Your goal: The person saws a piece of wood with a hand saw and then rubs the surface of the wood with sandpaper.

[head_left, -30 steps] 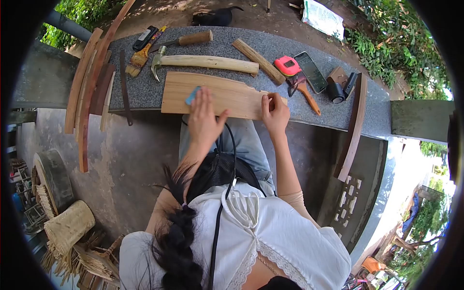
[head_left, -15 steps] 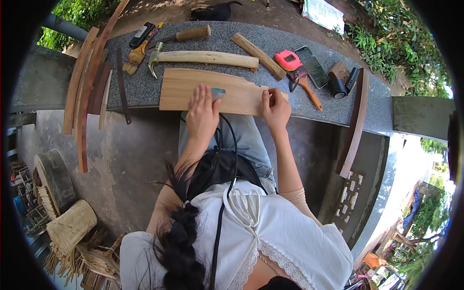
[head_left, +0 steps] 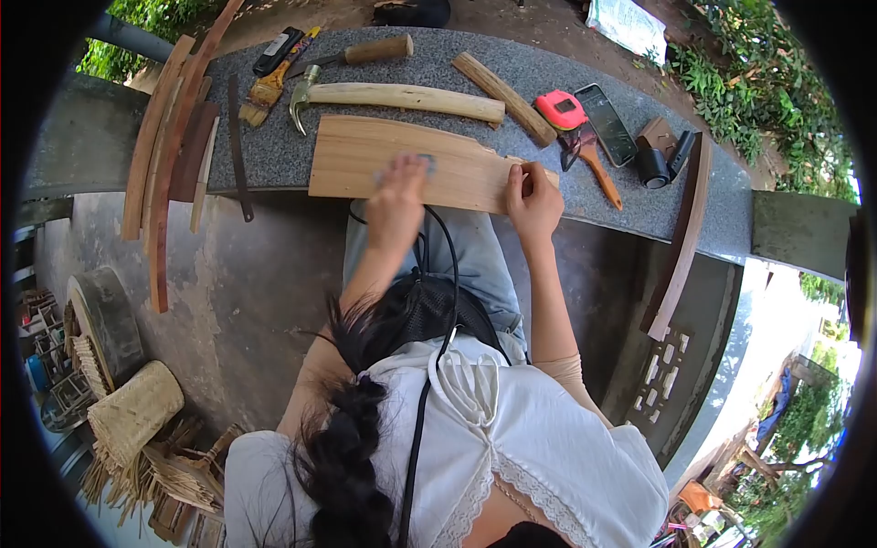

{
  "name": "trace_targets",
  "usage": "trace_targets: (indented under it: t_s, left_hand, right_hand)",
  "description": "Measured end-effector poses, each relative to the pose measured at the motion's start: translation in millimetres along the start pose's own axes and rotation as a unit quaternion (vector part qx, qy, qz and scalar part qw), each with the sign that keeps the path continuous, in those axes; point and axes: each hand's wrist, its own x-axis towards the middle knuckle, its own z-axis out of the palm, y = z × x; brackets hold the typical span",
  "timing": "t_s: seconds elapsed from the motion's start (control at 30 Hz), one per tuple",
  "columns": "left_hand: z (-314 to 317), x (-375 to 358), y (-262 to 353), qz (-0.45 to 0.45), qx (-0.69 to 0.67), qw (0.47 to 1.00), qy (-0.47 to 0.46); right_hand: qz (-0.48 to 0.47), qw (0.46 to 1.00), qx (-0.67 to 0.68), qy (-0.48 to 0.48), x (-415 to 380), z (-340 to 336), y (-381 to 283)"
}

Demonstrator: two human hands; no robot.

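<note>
A pale wooden board [head_left: 361,155] lies along the near edge of a grey granite slab [head_left: 274,163]. My left hand [head_left: 399,196] presses a small blue-grey sanding pad [head_left: 424,163] flat on the board's middle; the hand is motion-blurred. My right hand [head_left: 533,203] grips the board's jagged right end, thumb on top. My lap and white top fill the lower part of the view.
Behind the board lie a hammer [head_left: 402,95], a wooden stick [head_left: 504,85], a red tape measure [head_left: 562,110], a phone [head_left: 610,111], two brushes [head_left: 270,87] and a wooden-handled tool [head_left: 376,49]. Curved wood strips [head_left: 164,155] lean at left, a dark one [head_left: 681,237] at right. A woven basket [head_left: 132,411] sits on the floor.
My left hand has slid the sanding pad rightward along the board, from its left-middle toward the centre. My right hand has stayed on the board's right end.
</note>
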Motion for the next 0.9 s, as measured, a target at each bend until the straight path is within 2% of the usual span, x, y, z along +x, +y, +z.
trace_targets:
  t_s: [0.07, 0.17, 0.23, 0.27, 0.37, 0.43, 0.5, 0.53, 0.6, 0.7, 0.77, 0.8, 0.87, 0.9]
  left_hand:
    - [16, -7, 30, 0.074, -0.050, 0.995, -0.043]
    - [3, -9, 11, 0.093, -0.037, 0.994, -0.044]
    - [-20, -4, -27, 0.044, 0.042, 0.997, -0.041]
    - [-30, -1, -47, -0.018, 0.013, 1.000, -0.020]
    - [-35, 4, -69, -0.073, 0.026, 0.997, -0.005]
    - [-14, 4, -32, -0.051, -0.009, 0.999, -0.011]
    - [11, 3, 10, 0.035, -0.051, 0.997, -0.039]
    - [16, 1, 22, 0.035, -0.055, 0.997, -0.039]
    - [19, -1, 38, 0.122, -0.067, 0.987, -0.077]
    - [-7, 9, -8, 0.068, -0.031, 0.994, -0.076]
    - [-26, 16, -48, -0.046, -0.013, 0.997, -0.055]
    - [-25, 17, -52, -0.045, -0.009, 0.997, -0.057]
    - [-21, 16, -59, -0.048, 0.085, 0.995, 0.004]
    - [-13, 16, -41, -0.024, 0.086, 0.996, 0.005]
  right_hand:
    - [0.000, 1.000, -0.002, -0.003, -1, 0, -1]
    - [-0.002, 1.000, -0.006, -0.003, 1, -1, 0]
    - [0.002, 1.000, -0.004, -0.007, 0, 1, 1]
    - [-0.002, 1.000, -0.007, -0.002, 0, 1, 0]
    - [-0.007, 1.000, -0.012, 0.006, 0, 3, -1]
    - [-0.009, 1.000, -0.013, 0.013, 0, 2, 0]
    - [-0.013, 1.000, -0.014, 0.014, 0, 2, 1]
    - [-0.018, 1.000, -0.013, 0.014, 0, 2, 1]
    - [-0.023, 1.000, -0.012, 0.013, -1, 2, 2]
    - [-0.020, 1.000, -0.006, 0.010, 0, 1, 1]
    - [-0.011, 1.000, -0.003, 0.005, 0, 1, 0]
    - [-0.013, 1.000, -0.005, 0.007, 0, 0, 0]
    - [-0.014, 1.000, -0.004, 0.011, -1, 2, -1]
    - [-0.014, 1.000, -0.008, 0.013, 0, 3, -1]
